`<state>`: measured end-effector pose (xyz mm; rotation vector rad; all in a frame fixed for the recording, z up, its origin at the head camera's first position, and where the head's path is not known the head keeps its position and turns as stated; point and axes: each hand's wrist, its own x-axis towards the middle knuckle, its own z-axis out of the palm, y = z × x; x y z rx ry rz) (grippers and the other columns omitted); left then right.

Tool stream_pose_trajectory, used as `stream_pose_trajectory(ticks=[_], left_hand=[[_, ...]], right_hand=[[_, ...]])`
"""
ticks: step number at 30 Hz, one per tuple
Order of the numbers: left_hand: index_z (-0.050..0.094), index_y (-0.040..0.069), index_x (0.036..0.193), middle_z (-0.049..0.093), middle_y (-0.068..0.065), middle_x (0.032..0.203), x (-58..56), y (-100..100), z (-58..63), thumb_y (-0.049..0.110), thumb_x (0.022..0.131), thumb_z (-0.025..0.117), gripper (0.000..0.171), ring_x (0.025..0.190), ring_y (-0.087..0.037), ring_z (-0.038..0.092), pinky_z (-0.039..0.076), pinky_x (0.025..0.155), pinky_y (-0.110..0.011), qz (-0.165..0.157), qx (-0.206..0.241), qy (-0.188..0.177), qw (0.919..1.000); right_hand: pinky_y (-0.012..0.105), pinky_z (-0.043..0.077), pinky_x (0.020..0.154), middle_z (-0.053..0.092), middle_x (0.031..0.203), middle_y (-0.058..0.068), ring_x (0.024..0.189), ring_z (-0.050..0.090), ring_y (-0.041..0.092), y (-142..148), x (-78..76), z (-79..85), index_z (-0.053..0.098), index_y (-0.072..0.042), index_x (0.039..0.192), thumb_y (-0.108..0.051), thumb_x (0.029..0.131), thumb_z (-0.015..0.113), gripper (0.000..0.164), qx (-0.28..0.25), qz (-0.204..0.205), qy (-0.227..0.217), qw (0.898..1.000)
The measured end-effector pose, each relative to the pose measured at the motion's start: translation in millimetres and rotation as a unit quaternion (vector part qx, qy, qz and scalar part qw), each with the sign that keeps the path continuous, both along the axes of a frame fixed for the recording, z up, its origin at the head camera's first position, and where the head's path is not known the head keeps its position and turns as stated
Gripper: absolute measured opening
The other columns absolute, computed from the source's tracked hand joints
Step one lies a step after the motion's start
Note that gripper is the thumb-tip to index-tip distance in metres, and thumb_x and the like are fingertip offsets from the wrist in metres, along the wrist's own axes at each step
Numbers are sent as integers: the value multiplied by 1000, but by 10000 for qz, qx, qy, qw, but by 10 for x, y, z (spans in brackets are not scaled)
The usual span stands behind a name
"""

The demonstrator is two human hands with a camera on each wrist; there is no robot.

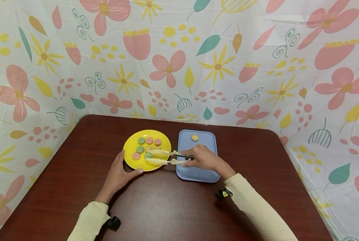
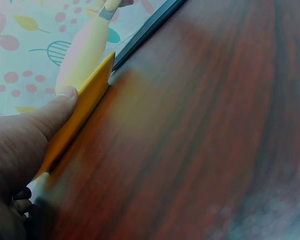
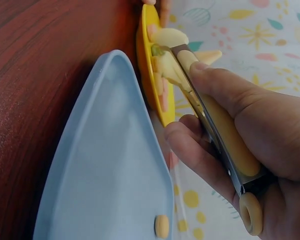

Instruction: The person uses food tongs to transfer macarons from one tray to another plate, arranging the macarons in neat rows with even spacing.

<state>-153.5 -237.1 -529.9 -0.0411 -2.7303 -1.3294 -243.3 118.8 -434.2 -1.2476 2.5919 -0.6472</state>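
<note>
My left hand (image 1: 119, 172) holds the rim of a round yellow plate (image 1: 130, 142), its thumb on the near edge and its fingers at the left side. On the plate lie several small cookie-like discs in green, pink (image 1: 149, 141) and yellow. My right hand (image 1: 204, 157) grips a pair of tongs (image 1: 156, 161) with cream tips and metal arms. The tongs reach leftward over the plate, tips apart, one on each side of a green disc (image 1: 148, 155). In the right wrist view, thumb and fingers lie on opposite arms of the tongs (image 3: 230, 142).
A blue rectangular tray (image 1: 197, 174) stands right of the plate, under my right hand. One yellow disc (image 1: 195, 137) lies near its far end. Both stand on a dark brown wooden table (image 1: 167, 207). A floral-patterned cloth (image 1: 167, 93) hangs behind the table.
</note>
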Motion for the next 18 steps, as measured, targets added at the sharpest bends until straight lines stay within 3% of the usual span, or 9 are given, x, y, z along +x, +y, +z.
stream_pose_trajectory(ticks=[4, 12, 18], left_hand=[[13, 12, 165, 22, -16, 167, 4, -6, 2, 60, 77, 84, 123, 151, -38, 27, 29, 116, -64, 3, 11, -10, 10000], [15, 13, 165, 24, -15, 166, -7, -6, -3, 59, 77, 85, 122, 150, -38, 28, 30, 116, -64, -33, 25, 89, 10000], [15, 13, 165, 24, -16, 166, -11, -14, -6, 58, 77, 85, 121, 150, -38, 28, 30, 115, -65, -47, 35, 123, 9999]], right_hand=[[19, 31, 50, 58, 65, -13, 53, 35, 0, -33, -5, -27, 72, -7, 130, -33, 92, 78, 46, 25, 16, 21, 10000], [20, 30, 50, 56, 62, -9, 52, 35, 2, -53, 8, -43, 70, -6, 131, -33, 92, 78, 47, 83, -105, -117, 9998], [20, 31, 49, 60, 65, -12, 51, 35, 1, -39, 19, -9, 70, -7, 132, -35, 93, 77, 49, 86, -190, -180, 9996]])
